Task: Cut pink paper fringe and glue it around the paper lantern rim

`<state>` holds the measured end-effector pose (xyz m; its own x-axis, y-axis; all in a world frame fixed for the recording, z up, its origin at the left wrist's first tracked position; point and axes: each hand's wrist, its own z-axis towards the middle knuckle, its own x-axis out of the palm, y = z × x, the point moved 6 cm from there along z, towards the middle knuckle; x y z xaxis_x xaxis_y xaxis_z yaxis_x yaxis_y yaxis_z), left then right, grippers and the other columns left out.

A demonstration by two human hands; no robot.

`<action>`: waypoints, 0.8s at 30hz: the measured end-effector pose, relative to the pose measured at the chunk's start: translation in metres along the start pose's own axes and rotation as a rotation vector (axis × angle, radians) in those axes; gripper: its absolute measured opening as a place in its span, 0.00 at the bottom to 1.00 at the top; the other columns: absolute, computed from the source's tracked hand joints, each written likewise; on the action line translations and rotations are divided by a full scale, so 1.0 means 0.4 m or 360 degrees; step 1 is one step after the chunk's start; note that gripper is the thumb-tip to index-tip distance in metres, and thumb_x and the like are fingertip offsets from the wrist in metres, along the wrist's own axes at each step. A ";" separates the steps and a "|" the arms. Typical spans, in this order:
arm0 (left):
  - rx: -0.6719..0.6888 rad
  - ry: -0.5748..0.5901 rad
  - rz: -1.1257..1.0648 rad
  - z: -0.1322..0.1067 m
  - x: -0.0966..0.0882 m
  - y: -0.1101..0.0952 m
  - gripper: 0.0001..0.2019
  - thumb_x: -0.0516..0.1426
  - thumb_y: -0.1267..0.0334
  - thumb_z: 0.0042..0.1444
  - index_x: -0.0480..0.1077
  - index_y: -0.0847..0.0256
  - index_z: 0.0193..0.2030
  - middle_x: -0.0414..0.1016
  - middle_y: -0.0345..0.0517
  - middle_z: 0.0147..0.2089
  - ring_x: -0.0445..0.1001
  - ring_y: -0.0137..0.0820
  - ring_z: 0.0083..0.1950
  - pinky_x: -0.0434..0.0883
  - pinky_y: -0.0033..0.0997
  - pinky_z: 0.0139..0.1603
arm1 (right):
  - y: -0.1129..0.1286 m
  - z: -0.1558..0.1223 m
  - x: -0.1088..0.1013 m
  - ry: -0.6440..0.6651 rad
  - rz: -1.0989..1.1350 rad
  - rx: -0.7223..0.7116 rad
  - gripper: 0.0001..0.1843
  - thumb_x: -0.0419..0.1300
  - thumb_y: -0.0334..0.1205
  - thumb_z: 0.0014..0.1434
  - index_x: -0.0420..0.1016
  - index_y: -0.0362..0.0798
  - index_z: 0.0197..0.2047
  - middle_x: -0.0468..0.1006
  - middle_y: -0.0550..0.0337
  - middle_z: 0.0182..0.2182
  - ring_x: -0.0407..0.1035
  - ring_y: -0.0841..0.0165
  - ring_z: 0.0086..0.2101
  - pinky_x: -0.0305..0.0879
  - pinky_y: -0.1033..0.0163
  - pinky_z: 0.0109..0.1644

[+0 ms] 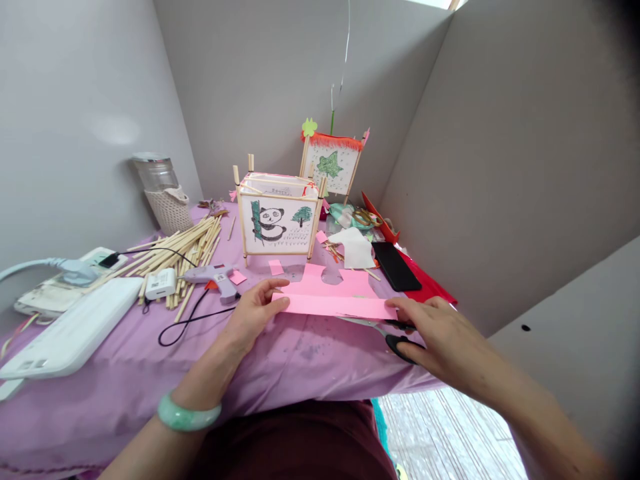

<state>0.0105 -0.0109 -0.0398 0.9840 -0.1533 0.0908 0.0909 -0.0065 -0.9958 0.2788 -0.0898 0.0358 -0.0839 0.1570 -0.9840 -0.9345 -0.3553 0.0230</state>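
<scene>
A sheet of pink paper (330, 307) with a folded front strip stretches between my hands, close to the table's front edge. My left hand (255, 310) pinches its left end between thumb and fingers. At the right end, my right hand (433, 327) has its fingers in the black handles of a pair of scissors (400, 343) and also touches the paper's corner. The scissor blades point left along the paper's lower edge, partly under it. Behind the paper stands a stick-framed paper lantern (280, 223) with a panda drawing. Small pink scraps (275, 267) lie in front of it.
On the left are a glue gun (215, 277), wooden sticks (200, 240), a white charger (161, 283), a white box (75, 327) and a jar (163, 190). A second lantern (333, 167) stands behind. A black phone (397, 267) and white paper (354, 248) lie right.
</scene>
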 end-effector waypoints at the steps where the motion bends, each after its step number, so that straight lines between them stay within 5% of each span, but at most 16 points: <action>1: 0.0002 0.0000 0.0002 0.000 0.000 -0.001 0.22 0.62 0.59 0.44 0.68 0.62 0.48 0.70 0.38 0.27 0.62 0.20 0.21 0.55 0.21 0.21 | 0.000 -0.001 0.001 -0.0003 -0.0003 0.0004 0.19 0.58 0.41 0.54 0.65 0.54 0.50 0.75 0.56 0.36 0.67 0.61 0.37 0.63 0.61 0.34; 17: 0.0043 -0.0016 0.0114 -0.005 0.012 -0.013 0.20 0.61 0.61 0.44 0.68 0.63 0.46 0.65 0.35 0.26 0.60 0.21 0.24 0.55 0.22 0.24 | 0.023 -0.006 -0.001 -0.0010 -0.0244 -0.0021 0.12 0.60 0.41 0.51 0.67 0.52 0.41 0.73 0.61 0.25 0.66 0.61 0.32 0.56 0.62 0.31; 24: 0.0051 0.0048 0.0321 -0.004 0.002 -0.011 0.20 0.60 0.60 0.44 0.69 0.61 0.46 0.66 0.36 0.25 0.62 0.25 0.24 0.57 0.25 0.26 | 0.038 -0.016 0.016 -0.0021 -0.0099 -0.0067 0.09 0.58 0.36 0.53 0.68 0.52 0.40 0.76 0.60 0.31 0.68 0.64 0.33 0.57 0.62 0.34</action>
<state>0.0109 -0.0125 -0.0352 0.9777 -0.1779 -0.1112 -0.1023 0.0586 -0.9930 0.2665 -0.1002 0.0288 -0.0311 0.1918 -0.9810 -0.9227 -0.3828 -0.0456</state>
